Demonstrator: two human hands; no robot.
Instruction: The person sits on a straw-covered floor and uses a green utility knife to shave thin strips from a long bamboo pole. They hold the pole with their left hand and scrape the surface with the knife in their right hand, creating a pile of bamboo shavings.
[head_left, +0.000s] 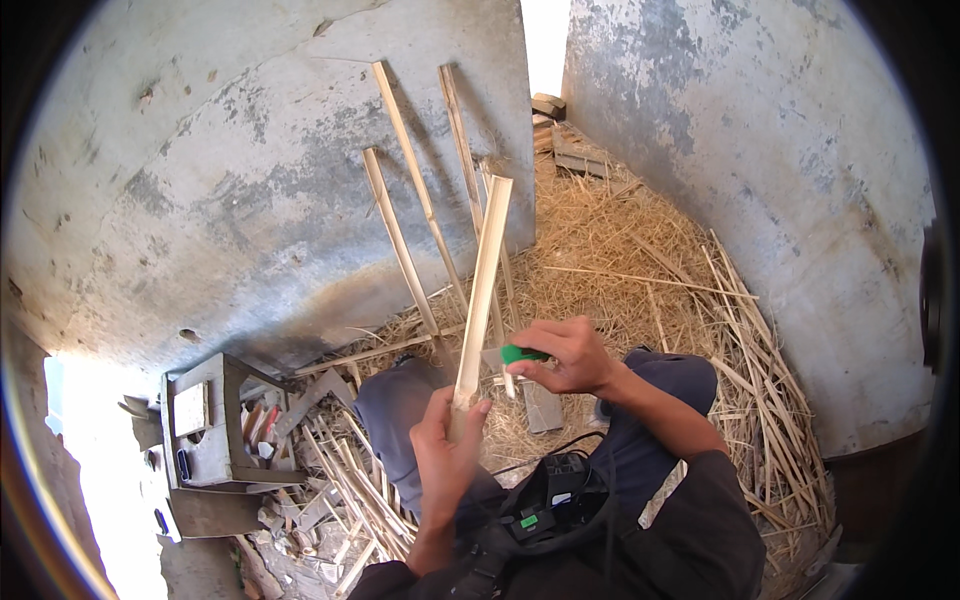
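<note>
My left hand (447, 435) is closed around the lower end of a long pale strip of split bamboo or wood (484, 285). The strip stands nearly upright in front of me and tips slightly to the right at its top. My right hand (568, 358) is just right of the strip's lower half, its fingers and thumb pinched on a small green object (518, 353). Most of that object is covered by the fingers, and its kind cannot be made out. A short pale piece (509, 384) shows just below it; whether the two are joined is unclear.
Several strips (398, 235) lean against the grey wall (260, 190) ahead. Straw-like shavings (610, 235) cover the floor. Thin sticks (765, 400) lie piled at the right, more (345, 475) at lower left. A wooden stand (215, 440) is on the left; black equipment (555, 490) rests at my lap.
</note>
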